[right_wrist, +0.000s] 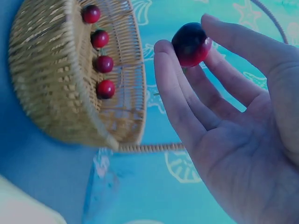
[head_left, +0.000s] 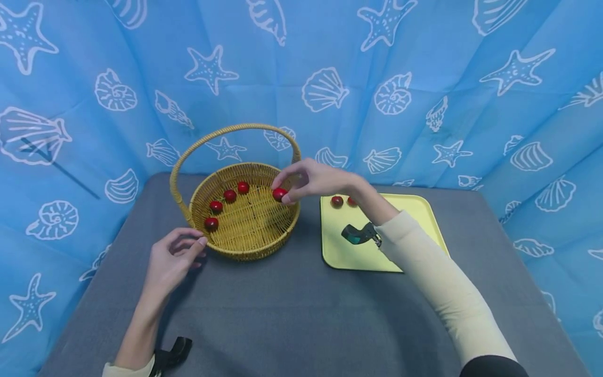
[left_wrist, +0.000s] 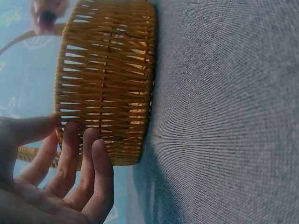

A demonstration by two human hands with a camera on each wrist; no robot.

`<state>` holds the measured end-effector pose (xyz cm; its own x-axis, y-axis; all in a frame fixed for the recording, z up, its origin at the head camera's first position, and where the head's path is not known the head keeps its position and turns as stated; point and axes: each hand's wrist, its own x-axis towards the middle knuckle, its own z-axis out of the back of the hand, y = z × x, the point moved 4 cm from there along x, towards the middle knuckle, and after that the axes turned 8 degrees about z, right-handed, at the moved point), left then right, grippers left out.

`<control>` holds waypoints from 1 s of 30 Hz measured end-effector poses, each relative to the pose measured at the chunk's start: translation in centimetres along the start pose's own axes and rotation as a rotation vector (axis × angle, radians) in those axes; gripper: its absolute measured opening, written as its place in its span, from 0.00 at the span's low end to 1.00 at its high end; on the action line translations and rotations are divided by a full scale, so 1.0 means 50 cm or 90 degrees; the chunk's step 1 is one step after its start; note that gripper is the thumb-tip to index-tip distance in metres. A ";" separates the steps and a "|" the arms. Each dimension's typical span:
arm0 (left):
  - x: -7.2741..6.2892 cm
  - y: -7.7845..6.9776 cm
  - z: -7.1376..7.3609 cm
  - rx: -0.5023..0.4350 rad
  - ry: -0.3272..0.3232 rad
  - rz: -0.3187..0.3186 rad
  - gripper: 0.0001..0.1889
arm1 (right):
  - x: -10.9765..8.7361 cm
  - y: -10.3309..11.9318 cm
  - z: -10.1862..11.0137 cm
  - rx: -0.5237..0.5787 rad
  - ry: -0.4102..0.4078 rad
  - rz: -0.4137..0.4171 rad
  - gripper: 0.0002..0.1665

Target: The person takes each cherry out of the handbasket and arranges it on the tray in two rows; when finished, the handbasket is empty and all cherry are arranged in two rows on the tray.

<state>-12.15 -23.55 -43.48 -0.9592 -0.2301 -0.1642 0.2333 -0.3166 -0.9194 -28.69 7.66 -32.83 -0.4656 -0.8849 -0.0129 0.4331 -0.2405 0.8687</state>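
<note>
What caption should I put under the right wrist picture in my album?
The right hand pinches one red fruit near the wicker basket, where four more red fruits lie.

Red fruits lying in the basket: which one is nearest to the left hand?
The front-left fruit, at the near end of the row; the other three lie farther back.
</note>
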 end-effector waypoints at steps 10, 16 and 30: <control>-0.001 -0.001 0.003 0.001 -0.001 0.004 0.20 | -0.155 -0.018 0.056 -0.002 -0.056 -0.100 0.16; -0.002 -0.002 0.002 0.006 0.002 0.010 0.20 | -0.237 -0.069 0.101 -0.058 -0.136 -0.046 0.16; 0.000 -0.002 0.000 0.000 -0.001 0.023 0.21 | -0.412 -0.241 0.148 -0.096 -0.265 -0.224 0.25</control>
<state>-12.20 -23.50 -43.38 -0.9500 -0.2425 -0.1966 0.2676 -0.3083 -0.9129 -30.02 31.76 -39.39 -0.8541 -0.5159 -0.0663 0.2875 -0.5744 0.7664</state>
